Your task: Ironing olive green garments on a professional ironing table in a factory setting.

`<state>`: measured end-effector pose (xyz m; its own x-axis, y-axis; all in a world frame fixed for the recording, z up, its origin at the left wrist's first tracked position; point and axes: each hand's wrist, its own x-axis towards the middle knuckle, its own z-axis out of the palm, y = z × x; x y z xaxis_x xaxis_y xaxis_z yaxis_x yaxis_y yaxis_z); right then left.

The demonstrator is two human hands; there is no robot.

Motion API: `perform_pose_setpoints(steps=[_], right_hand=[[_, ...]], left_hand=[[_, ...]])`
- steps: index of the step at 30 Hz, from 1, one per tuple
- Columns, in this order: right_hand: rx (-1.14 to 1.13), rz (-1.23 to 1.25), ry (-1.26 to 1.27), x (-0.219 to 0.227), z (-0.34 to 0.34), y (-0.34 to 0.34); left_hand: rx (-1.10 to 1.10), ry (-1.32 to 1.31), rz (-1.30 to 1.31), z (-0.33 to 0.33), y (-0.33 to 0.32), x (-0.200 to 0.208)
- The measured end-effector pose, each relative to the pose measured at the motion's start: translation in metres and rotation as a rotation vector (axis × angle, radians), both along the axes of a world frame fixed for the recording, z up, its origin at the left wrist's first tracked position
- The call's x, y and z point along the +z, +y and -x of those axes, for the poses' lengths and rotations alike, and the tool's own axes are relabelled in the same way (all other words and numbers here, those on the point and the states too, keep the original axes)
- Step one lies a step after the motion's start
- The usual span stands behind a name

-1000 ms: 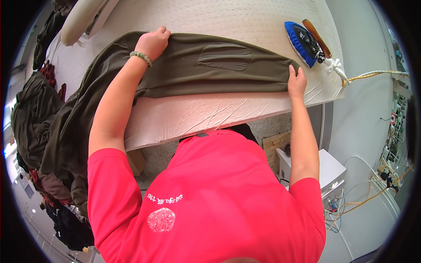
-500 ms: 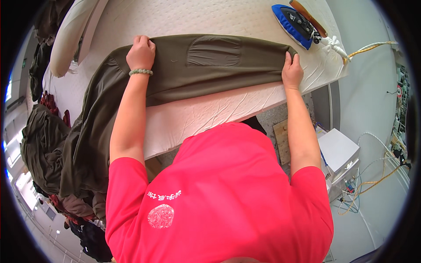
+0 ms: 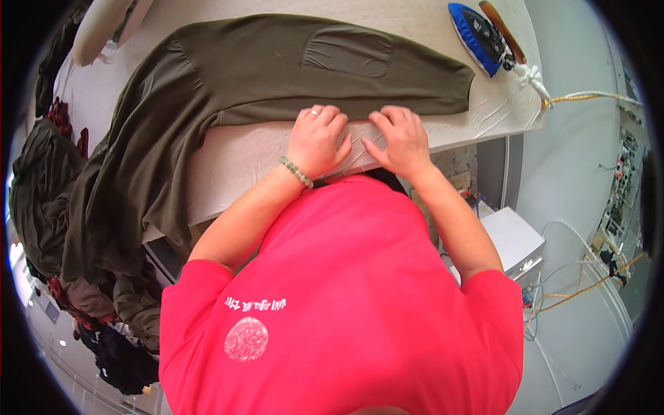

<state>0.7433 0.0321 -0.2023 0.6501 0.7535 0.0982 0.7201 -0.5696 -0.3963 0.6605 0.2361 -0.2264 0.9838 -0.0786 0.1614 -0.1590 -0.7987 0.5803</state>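
An olive-green garment (image 3: 256,66) lies across the padded table, with one sleeve stretched out flat to the right. A smoother rectangular patch (image 3: 348,51) sits on that sleeve. My left hand (image 3: 319,142), with a beaded bracelet at the wrist, rests its bent fingers on the sleeve's near edge, thumb apart. Beside it, my right hand (image 3: 403,140) touches the same edge, its thumb also spread away from the fingers. Neither hand appears to grip the cloth, though the fingertips are partly hidden. The rest of the garment drapes down over the table's left side.
A blue-rimmed iron (image 3: 477,40) with a wooden handle and a wrapped hose stands at the far right of the white-covered table (image 3: 238,169). More dark clothes (image 3: 41,200) are heaped at the left. A white box (image 3: 508,238) stands below right, near loose cables.
Both hands have let go of the sleeve's ends and come together at its near edge. The sleeve now lies flat, and the table appears shifted slightly in the view.
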Motion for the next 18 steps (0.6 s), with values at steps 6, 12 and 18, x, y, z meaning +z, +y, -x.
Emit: perform_pose_setpoints(steps=[6,12,18], right_hand=[[0.007,0.011,0.014,-0.007,0.007,0.005],[0.033,0.098,-0.072,0.0,0.008,0.005],[0.043,0.052,-0.034,-0.006,0.006,0.012]], left_hand=[[0.093,-0.126,-0.003,0.003,-0.004,-0.008],[0.035,-0.096,-0.069,0.014,0.019,-0.006],[0.109,-0.215,-0.283,0.043,0.09,-0.012]])
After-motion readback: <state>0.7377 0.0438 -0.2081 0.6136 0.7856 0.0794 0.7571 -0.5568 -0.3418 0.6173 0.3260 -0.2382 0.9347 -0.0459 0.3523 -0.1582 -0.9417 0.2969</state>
